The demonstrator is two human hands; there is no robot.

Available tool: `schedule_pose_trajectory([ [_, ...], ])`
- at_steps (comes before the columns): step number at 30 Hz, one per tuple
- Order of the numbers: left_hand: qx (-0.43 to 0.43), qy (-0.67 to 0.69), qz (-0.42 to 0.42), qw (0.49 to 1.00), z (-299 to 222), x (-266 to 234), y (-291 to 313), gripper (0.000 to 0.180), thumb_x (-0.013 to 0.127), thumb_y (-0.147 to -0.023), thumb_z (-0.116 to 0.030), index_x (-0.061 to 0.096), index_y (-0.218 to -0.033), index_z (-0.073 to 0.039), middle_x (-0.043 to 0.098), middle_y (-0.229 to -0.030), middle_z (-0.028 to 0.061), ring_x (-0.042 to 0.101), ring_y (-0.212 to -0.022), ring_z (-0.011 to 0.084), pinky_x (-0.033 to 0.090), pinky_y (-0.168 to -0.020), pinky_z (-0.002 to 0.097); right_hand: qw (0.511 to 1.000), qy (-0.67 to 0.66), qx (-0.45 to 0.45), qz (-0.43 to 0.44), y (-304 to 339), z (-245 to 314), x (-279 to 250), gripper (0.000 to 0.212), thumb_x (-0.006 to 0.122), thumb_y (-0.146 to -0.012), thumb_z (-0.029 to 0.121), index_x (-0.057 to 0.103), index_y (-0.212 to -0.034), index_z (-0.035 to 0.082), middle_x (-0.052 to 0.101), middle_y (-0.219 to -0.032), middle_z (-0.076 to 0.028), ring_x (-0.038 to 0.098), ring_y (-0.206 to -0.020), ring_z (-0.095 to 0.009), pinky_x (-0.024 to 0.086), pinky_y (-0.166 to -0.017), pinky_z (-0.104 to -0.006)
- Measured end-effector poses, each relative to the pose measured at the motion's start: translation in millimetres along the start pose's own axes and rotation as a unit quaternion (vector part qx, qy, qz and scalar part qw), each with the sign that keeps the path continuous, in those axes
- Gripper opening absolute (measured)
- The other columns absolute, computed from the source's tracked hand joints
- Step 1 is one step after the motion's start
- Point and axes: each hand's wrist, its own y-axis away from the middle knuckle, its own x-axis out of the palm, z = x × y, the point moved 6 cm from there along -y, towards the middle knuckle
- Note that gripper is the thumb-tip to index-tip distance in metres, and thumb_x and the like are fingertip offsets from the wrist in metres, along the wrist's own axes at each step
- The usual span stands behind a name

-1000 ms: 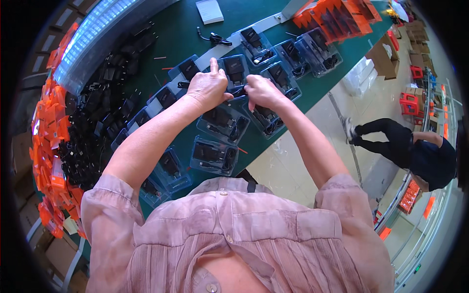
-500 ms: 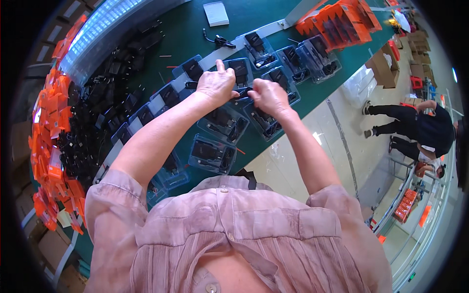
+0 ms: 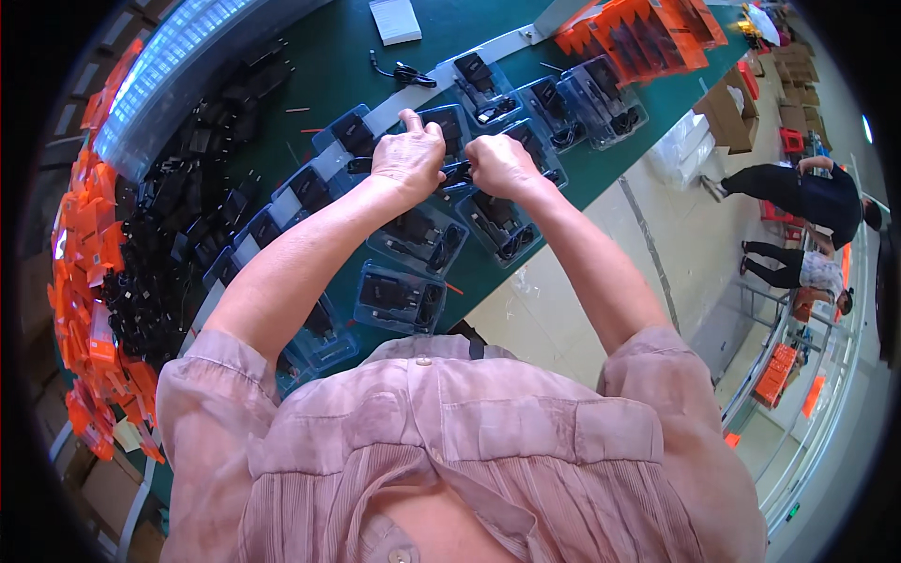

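Observation:
Both my hands are over the middle of the green table, above clear plastic trays holding black chargers and cables. My left hand (image 3: 409, 161) pinches a black cable (image 3: 456, 174), its index finger raised. My right hand (image 3: 502, 166) is closed on the other side of the same cable, a short stretch of which shows between the hands. Just below my right hand is a tray with a coiled cable (image 3: 503, 228). Nearer my body sits another tray holding a charger (image 3: 394, 293). My fingers hide part of the tray beneath them.
On the left lies a heap of black chargers and cables (image 3: 192, 211), beside piled orange packages (image 3: 89, 281). A loose black cable (image 3: 404, 73) and a white pad (image 3: 395, 21) lie beyond the trays. Orange boxes (image 3: 643, 42) stand far right. Two people are across the floor.
My right hand has risen slightly and moved left, turning its knuckles upward. Both hands still hold the black cable. The view has shifted a little, and the people in the background have moved.

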Motion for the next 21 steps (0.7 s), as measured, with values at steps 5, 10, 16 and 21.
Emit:
schedule_pose_trajectory([
  [5,-0.012,0.0,0.007,1.0,-0.9,-0.9,0.5,0.061,0.08,-0.075,-0.032,0.049,-0.116,0.002,0.038,-0.138,0.0352,0.067,-0.095,0.0406,0.056,-0.081,0.0411,0.971,-0.187,0.132,0.066,6.8,-7.1,-2.4,0.015,0.058,-0.078,0.002,0.066,-0.089,-0.004,0.07,-0.078,-0.019,0.071,-0.067,-0.029,0.058,-0.069,-0.039],
  [10,0.016,-0.006,-0.014,1.0,5.8,-2.1,-3.0,0.064,0.083,-0.071,-0.033,0.053,-0.114,0.004,0.045,-0.129,0.0318,0.068,-0.089,0.0406,0.058,-0.077,0.0408,0.999,-0.014,-0.031,0.002,6.3,12.3,-6.9,0.01,0.056,-0.078,-0.001,0.065,-0.08,-0.006,0.07,-0.072,-0.018,0.071,-0.063,-0.026,0.059,-0.06,-0.0337],
  [16,0.013,-0.035,0.011,0.999,6.5,-7.3,-9.9,0.089,0.08,-0.065,-0.06,0.049,-0.12,0.003,0.05,-0.124,0.0277,0.067,-0.093,0.041,0.057,-0.076,0.0427,0.97,-0.225,0.069,0.068,-1.3,-6.4,-0.1,0.015,0.059,-0.087,0.006,0.059,-0.079,-0.007,0.067,-0.066,-0.015,0.07,-0.06,-0.021,0.059,-0.053,-0.0317],
  [21,-0.005,-0.05,-0.002,0.999,-2.1,-8.2,-10.4,0.094,0.082,-0.061,-0.06,0.049,-0.12,0.005,0.047,-0.126,0.0351,0.068,-0.091,0.0417,0.057,-0.076,0.0409,0.98,-0.058,-0.015,-0.191,-1.5,-16.9,-5.7,0.01,0.063,-0.084,0.01,0.063,-0.082,0.0,0.066,-0.078,-0.025,0.068,-0.077,-0.039,0.055,-0.07,-0.0465],
])
